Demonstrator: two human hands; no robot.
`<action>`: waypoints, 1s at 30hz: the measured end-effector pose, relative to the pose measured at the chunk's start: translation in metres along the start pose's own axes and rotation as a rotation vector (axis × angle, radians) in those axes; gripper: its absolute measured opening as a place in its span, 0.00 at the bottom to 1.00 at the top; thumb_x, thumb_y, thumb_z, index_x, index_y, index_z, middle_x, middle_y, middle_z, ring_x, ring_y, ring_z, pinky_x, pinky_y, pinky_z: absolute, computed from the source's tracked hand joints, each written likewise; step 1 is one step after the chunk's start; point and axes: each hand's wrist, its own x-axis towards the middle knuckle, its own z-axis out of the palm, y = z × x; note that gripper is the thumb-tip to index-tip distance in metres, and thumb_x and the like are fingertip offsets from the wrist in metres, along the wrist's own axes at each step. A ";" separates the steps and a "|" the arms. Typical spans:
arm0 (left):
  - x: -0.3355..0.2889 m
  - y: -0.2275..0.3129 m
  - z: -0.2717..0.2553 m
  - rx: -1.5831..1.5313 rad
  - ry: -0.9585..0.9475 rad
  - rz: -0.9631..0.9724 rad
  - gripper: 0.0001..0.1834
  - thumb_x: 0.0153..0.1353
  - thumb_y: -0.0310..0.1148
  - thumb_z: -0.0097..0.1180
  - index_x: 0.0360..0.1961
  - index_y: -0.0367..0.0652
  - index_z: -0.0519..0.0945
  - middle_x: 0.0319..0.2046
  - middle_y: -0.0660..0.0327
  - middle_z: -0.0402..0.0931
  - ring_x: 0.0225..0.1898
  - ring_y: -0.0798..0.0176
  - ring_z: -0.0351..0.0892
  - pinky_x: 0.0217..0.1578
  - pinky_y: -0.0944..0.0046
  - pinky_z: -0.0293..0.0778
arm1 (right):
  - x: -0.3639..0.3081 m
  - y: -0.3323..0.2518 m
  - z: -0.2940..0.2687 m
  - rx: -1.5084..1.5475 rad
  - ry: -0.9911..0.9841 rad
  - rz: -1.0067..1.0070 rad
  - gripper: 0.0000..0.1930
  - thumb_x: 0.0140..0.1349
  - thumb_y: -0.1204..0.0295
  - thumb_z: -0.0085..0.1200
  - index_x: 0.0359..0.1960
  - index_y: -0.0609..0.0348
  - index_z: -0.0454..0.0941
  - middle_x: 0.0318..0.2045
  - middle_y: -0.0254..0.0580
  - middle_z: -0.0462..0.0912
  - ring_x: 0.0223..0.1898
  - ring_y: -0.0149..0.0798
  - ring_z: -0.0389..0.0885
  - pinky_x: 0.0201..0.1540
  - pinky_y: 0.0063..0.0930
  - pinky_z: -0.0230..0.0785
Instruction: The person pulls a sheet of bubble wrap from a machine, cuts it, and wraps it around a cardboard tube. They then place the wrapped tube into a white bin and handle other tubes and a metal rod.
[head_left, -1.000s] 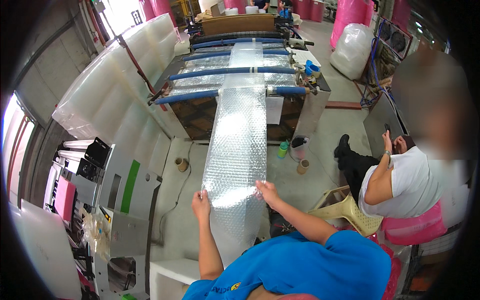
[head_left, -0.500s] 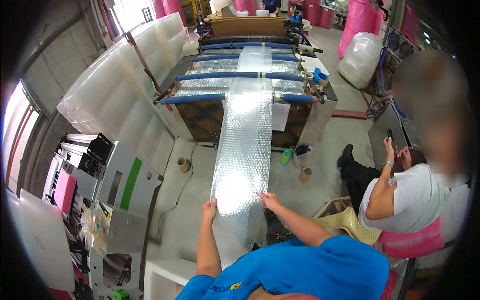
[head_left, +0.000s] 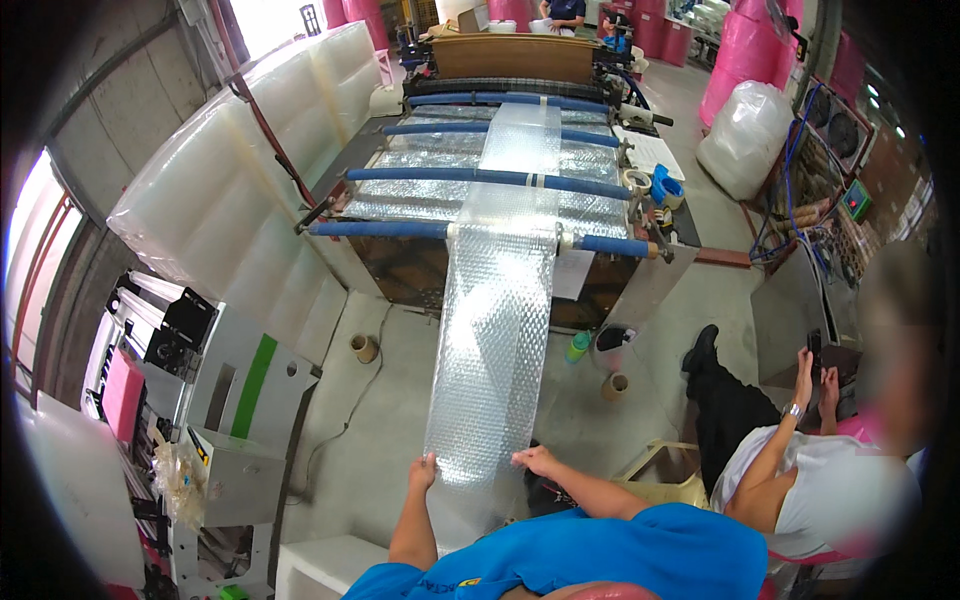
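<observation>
A long clear strip of bubble wrap [head_left: 492,330] runs from the roller machine [head_left: 400,230] down to my body. My left hand [head_left: 423,470] pinches its left edge, and my right hand [head_left: 535,460] grips the right edge at about the same height. Between them the strip is spread fairly flat, and its lower end hangs down toward my blue shirt. At the far end it passes over and under several blue rollers [head_left: 480,175]. Light glares off the bubbles in places.
At right a seated person [head_left: 770,480] holds a phone. Cardboard tubes [head_left: 364,348], a green bottle [head_left: 577,347] and a cable are on the floor. A grey machine [head_left: 240,400] stands at left, before large wrapped rolls [head_left: 240,170]. A plastic stool [head_left: 665,475] is near my right elbow.
Both my hands have come lower and nearer my body, still holding the bubble wrap edges. The view has shifted. The seated person's hands now show a phone held up.
</observation>
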 end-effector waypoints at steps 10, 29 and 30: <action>0.052 0.026 0.016 0.212 -0.008 0.009 0.31 0.53 0.56 0.33 0.31 0.35 0.73 0.34 0.44 0.70 0.39 0.45 0.68 0.41 0.55 0.63 | 0.039 -0.040 -0.058 -0.145 -0.171 0.016 0.13 0.49 0.60 0.52 0.31 0.54 0.78 0.33 0.38 0.77 0.37 0.31 0.73 0.43 0.23 0.63; 0.094 0.232 -0.015 -0.010 0.155 0.206 0.31 0.49 0.56 0.42 0.36 0.35 0.72 0.31 0.48 0.73 0.36 0.48 0.71 0.38 0.58 0.65 | 0.090 -0.155 -0.161 0.135 0.151 -0.151 0.15 0.54 0.58 0.44 0.33 0.57 0.74 0.33 0.31 0.75 0.32 0.27 0.71 0.33 0.24 0.64; 0.092 0.229 -0.018 -0.064 0.131 0.208 0.32 0.47 0.58 0.44 0.35 0.34 0.73 0.30 0.49 0.73 0.35 0.49 0.72 0.37 0.58 0.66 | 0.086 -0.153 -0.156 0.230 0.157 -0.171 0.15 0.55 0.59 0.43 0.34 0.57 0.73 0.32 0.32 0.75 0.31 0.28 0.71 0.32 0.24 0.65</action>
